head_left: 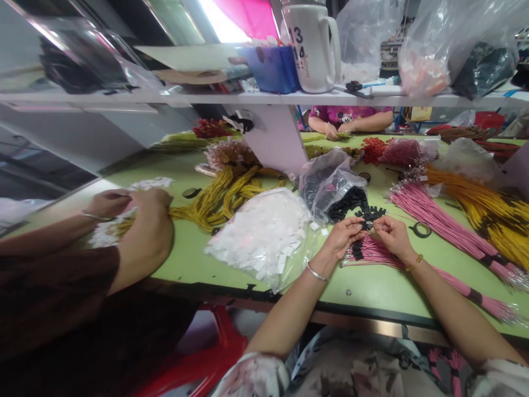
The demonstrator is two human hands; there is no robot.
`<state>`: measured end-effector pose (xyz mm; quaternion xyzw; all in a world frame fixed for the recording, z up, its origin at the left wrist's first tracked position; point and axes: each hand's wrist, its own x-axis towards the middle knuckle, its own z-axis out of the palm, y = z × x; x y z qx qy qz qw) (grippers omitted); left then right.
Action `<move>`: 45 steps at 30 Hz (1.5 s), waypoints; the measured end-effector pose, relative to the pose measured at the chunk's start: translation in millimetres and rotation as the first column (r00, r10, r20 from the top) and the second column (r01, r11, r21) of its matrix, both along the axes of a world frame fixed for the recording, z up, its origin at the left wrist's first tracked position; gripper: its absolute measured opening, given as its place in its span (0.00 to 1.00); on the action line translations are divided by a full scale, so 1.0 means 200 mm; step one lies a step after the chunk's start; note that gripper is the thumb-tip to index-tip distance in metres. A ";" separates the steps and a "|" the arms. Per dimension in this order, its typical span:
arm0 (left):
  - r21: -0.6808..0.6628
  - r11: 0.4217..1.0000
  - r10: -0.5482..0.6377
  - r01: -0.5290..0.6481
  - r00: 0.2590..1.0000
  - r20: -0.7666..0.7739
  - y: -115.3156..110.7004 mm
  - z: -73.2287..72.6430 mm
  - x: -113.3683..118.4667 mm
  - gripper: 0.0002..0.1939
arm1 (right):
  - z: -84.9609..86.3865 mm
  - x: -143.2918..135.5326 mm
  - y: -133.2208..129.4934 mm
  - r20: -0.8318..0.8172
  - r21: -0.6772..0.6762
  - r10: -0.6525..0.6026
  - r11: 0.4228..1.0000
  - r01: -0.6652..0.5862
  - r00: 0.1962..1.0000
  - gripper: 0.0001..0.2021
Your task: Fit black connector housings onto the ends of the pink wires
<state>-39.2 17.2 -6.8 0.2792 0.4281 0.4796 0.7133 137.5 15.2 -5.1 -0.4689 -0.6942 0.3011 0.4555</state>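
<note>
My left hand is pinched around a small black plastic piece, which looks like a connector housing. Close beside it, my right hand is closed at the fingertips on something too small to make out, perhaps a wire end. Beneath both hands lies a bundle of pink wires with black pieces at its left end. Just behind my fingers, a heap of black connector pieces spills from a clear plastic bag.
A bag of white pieces lies left of my hands. Pink wires, yellow wires and a black tape roll are at the right. A shelf holds a white mug. A co-worker's arms work at the left; another person sits opposite.
</note>
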 end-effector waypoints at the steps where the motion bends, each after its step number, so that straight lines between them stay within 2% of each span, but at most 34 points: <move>1: 0.008 1.000 -0.002 0.002 1.000 -0.012 0.00 0.00 0.00 0.07 | 0.00 0.00 0.00 0.026 0.011 0.012 1.000 -0.012 1.000 0.06; 6: 0.097 0.995 0.033 -0.021 0.992 -0.123 -0.02 0.00 0.02 0.09 | -0.01 0.00 -0.01 0.167 0.066 0.032 0.997 -0.043 0.985 0.05; 14: 0.111 0.993 0.049 -0.029 0.982 -0.180 -0.03 -0.01 0.03 0.08 | -0.04 -0.01 0.01 0.194 -0.010 0.108 0.994 -0.109 0.975 0.04; 16: 0.113 0.993 0.011 0.016 0.973 -0.232 -0.03 -0.01 0.01 0.08 | -0.04 -0.02 0.01 0.181 -0.032 0.132 0.991 -0.129 0.975 0.04; 18: 0.090 0.986 -0.108 0.142 0.945 -0.308 -0.03 -0.01 -0.03 0.07 | -0.03 -0.01 0.01 0.075 -0.062 0.132 0.990 -0.128 0.988 0.05; 20: 0.078 0.950 -0.243 0.302 0.873 -0.424 -0.02 0.00 -0.08 0.05 | -0.03 0.01 0.03 -0.126 -0.110 0.075 0.990 -0.089 0.989 0.08; 22: 0.134 0.899 -0.271 0.417 0.770 -0.577 0.01 0.00 -0.12 0.03 | -0.03 0.03 0.06 -0.333 -0.193 0.010 0.978 -0.078 0.943 0.12; 23: 0.185 0.881 -0.219 0.436 0.722 -0.657 0.03 0.00 -0.13 0.02 | -0.03 0.04 0.07 -0.408 -0.239 0.003 0.965 -0.110 0.913 0.13; 25: 0.294 0.866 -0.025 0.404 0.622 -0.783 0.10 -0.01 -0.11 0.04 | -0.03 0.05 0.08 -0.499 -0.303 0.039 0.928 -0.216 0.865 0.17; 27: 0.365 0.871 0.171 0.328 0.494 -0.852 0.18 -0.04 -0.07 0.06 | -0.03 0.05 0.07 -0.526 -0.325 0.093 0.897 -0.301 0.845 0.19; 28: 0.379 0.873 0.231 0.307 0.426 -0.875 0.22 -0.06 -0.04 0.07 | -0.03 0.05 0.07 -0.523 -0.329 0.109 0.889 -0.318 0.845 0.19; 31: 0.343 0.879 0.260 0.332 0.272 -0.927 0.32 -0.12 0.03 0.08 | -0.02 0.03 0.06 -0.495 -0.327 0.103 0.898 -0.295 0.863 0.18; 34: 0.322 0.875 0.252 0.362 0.227 -0.941 0.37 -0.17 0.04 0.09 | -0.03 0.03 0.06 -0.480 -0.300 0.106 0.913 -0.277 0.871 0.18; 36: 0.342 0.867 0.258 0.362 0.261 -0.930 0.37 -0.18 0.03 0.10 | -0.03 0.02 0.06 -0.470 -0.294 0.103 0.918 -0.265 0.877 0.17; 38: 0.361 0.876 0.244 0.320 0.351 -0.904 0.36 -0.18 0.01 0.12 | -0.03 0.02 0.06 -0.464 -0.303 0.084 0.920 -0.247 0.882 0.18; 41: 0.356 0.918 0.188 0.173 0.600 -0.778 0.32 -0.15 -0.01 0.13 | -0.02 0.00 0.06 -0.450 -0.314 0.067 0.922 -0.228 0.890 0.17; 43: 0.292 0.953 0.111 0.085 0.796 -0.596 0.28 -0.12 -0.02 0.12 | -0.02 0.00 0.06 -0.434 -0.313 0.057 0.926 -0.210 0.899 0.17; 45: 0.202 0.978 0.020 0.060 0.928 -0.371 0.23 -0.07 -0.03 0.10 | -0.03 -0.01 0.06 -0.420 -0.307 0.041 0.933 -0.185 0.906 0.17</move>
